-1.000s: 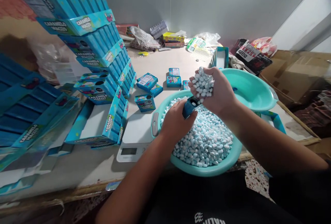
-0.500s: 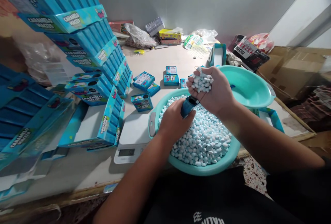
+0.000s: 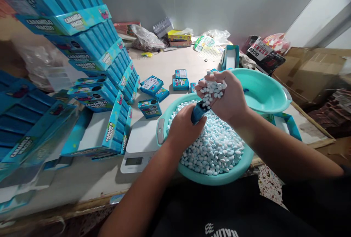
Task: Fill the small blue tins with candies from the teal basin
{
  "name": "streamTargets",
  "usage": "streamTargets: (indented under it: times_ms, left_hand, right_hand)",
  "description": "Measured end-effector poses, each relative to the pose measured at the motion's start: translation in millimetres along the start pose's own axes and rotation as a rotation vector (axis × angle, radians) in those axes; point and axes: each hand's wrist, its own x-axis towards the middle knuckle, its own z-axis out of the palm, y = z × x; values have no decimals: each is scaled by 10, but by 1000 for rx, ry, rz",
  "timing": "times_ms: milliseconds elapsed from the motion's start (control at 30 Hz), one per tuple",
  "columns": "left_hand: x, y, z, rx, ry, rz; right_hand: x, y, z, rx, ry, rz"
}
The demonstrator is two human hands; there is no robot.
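My left hand (image 3: 183, 125) is wrapped round a small blue candy box (image 3: 197, 113), its open end tilted up to the right. Cupped palm up beside it, my right hand (image 3: 230, 96) holds a heap of pale blue and white candies (image 3: 213, 88). Some of them are spilling off the fingers into the mouth of the box. Both hands are above a turquoise basin (image 3: 216, 180) filled with the same candies. The inside of the box is mostly hidden.
A white scale (image 3: 141, 144) stands left of the basin. Display boxes (image 3: 109, 61) are stacked at the left. Small candy boxes (image 3: 150, 108) lie behind the scale. A second turquoise basin (image 3: 263, 91) is at the right, near cardboard boxes (image 3: 309, 72).
Candies have slid from my right palm towards the mouth of the box, and the heap in the hand looks looser. My left hand keeps its hold on the box.
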Motion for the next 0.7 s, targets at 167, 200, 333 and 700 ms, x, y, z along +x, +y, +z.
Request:
streamTargets:
  times_ms: [167,200,333,700]
  left_hand:
    - [9,10,-16,-18,-18,3]
    - [12,14,-20,-23,-25,3]
    - [21,24,-31,-36,-32,3]
    - [32,46,-47,-33,-60,6]
  right_hand:
    - [-22,2,6,-90,-15,-20]
    - [-27,5,12,-105,-7,-18]
    - [-47,27,32,-196,21,-22]
    - [-96,15,53,-186,13,3]
